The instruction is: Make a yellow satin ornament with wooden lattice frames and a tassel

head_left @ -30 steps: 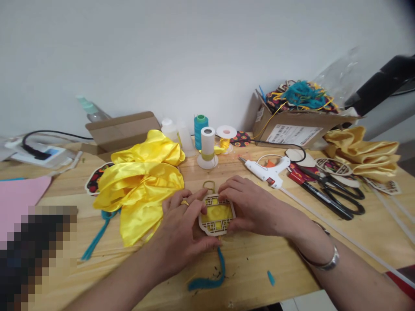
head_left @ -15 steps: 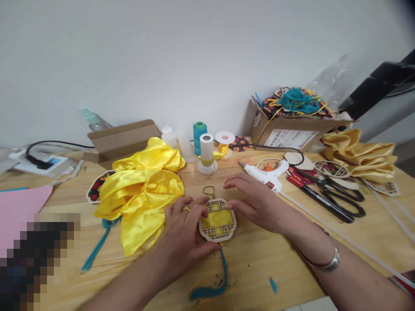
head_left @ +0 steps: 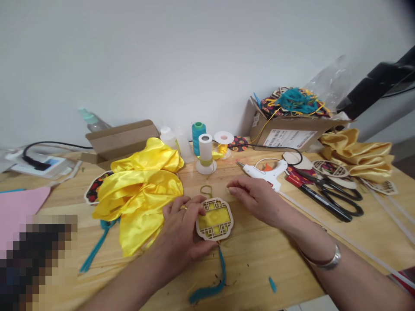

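Observation:
My left hand [head_left: 183, 229] grips the left side of a small wooden lattice ornament [head_left: 214, 219], thumb at its lower edge and fingers at its upper left. Yellow cloth shows through the fretwork. An olive cord loop [head_left: 206, 190] sticks out at its top, and a teal tassel [head_left: 222, 270] trails from its bottom onto the table. To the upper right of the ornament, apart from it, my right hand [head_left: 257, 198] is closed with thumb and fingertips pinched together. Whatever is between those fingertips is too small to make out.
Shiny yellow fabric [head_left: 142, 190] is heaped at the left. A white glue gun [head_left: 267, 175], a black marker [head_left: 319, 198] and black scissors [head_left: 343, 201] lie right. Behind stand a teal thread spool [head_left: 197, 136], a white roll [head_left: 205, 149] and a filled cardboard box [head_left: 285, 131].
My right hand has drawn back slightly from the ornament, and its spread fingers have closed into a pinch. The left hand keeps its hold on the ornament.

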`<move>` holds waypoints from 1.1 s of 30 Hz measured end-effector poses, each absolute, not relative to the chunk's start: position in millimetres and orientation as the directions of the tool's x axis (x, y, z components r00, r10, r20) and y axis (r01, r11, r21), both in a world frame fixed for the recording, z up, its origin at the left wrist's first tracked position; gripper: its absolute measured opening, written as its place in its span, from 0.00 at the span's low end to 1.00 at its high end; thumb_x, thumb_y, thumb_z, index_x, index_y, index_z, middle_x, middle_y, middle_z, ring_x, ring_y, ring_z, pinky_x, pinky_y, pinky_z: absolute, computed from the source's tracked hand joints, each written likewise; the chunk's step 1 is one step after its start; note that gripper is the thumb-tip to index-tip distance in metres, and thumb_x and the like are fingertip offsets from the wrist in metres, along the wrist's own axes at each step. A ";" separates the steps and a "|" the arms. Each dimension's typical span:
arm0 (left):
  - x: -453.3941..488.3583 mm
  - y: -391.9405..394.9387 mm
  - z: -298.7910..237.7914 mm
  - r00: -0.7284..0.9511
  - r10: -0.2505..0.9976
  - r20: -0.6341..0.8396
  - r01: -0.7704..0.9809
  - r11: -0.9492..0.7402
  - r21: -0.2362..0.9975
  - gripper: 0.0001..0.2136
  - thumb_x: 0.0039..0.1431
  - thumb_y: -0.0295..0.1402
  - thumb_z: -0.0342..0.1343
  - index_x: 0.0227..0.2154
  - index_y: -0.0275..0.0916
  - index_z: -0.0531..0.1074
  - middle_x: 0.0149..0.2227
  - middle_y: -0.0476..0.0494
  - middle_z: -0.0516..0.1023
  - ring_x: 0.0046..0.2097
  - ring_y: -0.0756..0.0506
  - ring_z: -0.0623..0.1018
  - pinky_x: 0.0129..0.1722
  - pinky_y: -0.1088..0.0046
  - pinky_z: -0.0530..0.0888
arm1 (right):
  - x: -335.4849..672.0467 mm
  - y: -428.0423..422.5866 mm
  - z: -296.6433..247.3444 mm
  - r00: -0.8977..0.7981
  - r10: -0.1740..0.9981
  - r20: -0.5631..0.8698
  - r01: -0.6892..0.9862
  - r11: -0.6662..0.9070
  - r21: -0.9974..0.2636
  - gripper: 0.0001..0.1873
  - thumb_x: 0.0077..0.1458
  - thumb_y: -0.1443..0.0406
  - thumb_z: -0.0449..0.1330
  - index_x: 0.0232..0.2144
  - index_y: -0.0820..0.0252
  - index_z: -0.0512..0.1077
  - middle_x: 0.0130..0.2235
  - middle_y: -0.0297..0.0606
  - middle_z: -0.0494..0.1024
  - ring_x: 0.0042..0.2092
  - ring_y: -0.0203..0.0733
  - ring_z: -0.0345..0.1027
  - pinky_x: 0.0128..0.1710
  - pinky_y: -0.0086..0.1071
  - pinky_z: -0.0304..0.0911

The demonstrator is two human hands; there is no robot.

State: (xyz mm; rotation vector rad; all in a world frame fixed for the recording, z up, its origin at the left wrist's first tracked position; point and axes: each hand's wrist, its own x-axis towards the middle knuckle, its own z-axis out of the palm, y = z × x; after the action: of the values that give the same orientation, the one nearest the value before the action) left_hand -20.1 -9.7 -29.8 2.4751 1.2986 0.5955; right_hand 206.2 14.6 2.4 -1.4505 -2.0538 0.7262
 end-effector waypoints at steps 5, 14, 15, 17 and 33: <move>-19.1 -10.1 -29.3 0.511 0.826 0.237 0.717 -0.562 0.413 0.19 0.40 0.39 0.63 0.35 0.42 0.63 0.50 0.41 0.74 0.50 0.35 0.68 0.46 0.53 0.62 | 206.4 12.8 0.9 -0.346 0.936 0.067 0.666 0.295 -0.685 0.10 0.60 0.66 0.51 0.36 0.59 0.72 0.35 0.37 0.77 0.37 0.39 0.69 0.36 0.32 0.60; -20.5 -11.1 -30.1 0.494 0.781 0.383 0.729 -0.612 0.309 0.22 0.40 0.41 0.63 0.37 0.42 0.62 0.51 0.37 0.73 0.49 0.33 0.69 0.47 0.50 0.62 | 204.9 12.8 5.1 -0.300 0.952 -0.058 0.638 0.155 -0.754 0.14 0.59 0.61 0.52 0.30 0.60 0.75 0.29 0.35 0.76 0.30 0.36 0.66 0.28 0.29 0.57; -21.0 -11.3 -29.3 0.493 0.766 0.413 0.728 -0.623 0.287 0.22 0.41 0.43 0.63 0.37 0.42 0.62 0.51 0.36 0.73 0.48 0.33 0.69 0.47 0.50 0.62 | 203.9 12.3 5.2 -0.313 0.945 -0.094 0.587 0.116 -0.801 0.14 0.58 0.59 0.53 0.31 0.60 0.75 0.28 0.35 0.76 0.29 0.36 0.66 0.27 0.29 0.57; -21.9 -12.3 -28.0 0.497 0.736 0.460 0.726 -0.643 0.243 0.22 0.44 0.43 0.62 0.39 0.43 0.61 0.51 0.35 0.72 0.49 0.33 0.69 0.47 0.49 0.64 | 201.6 11.1 4.5 -0.360 0.919 -0.159 0.458 0.026 -0.889 0.15 0.55 0.56 0.57 0.33 0.61 0.76 0.28 0.35 0.76 0.29 0.36 0.65 0.26 0.28 0.58; -25.9 -16.9 -24.6 0.381 0.747 0.545 0.625 -0.643 0.443 0.29 0.44 0.40 0.66 0.48 0.43 0.59 0.58 0.34 0.63 0.58 0.35 0.65 0.55 0.51 0.63 | 191.5 3.1 7.8 -0.248 0.963 -0.108 0.328 -0.021 -0.944 0.14 0.51 0.57 0.58 0.23 0.63 0.70 0.22 0.31 0.65 0.24 0.31 0.55 0.22 0.26 0.50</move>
State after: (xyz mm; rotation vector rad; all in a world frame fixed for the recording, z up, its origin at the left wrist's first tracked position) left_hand -25.9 -16.9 -24.6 2.4702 1.2389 1.1080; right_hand 191.5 3.1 7.8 -1.3656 -1.6266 1.2842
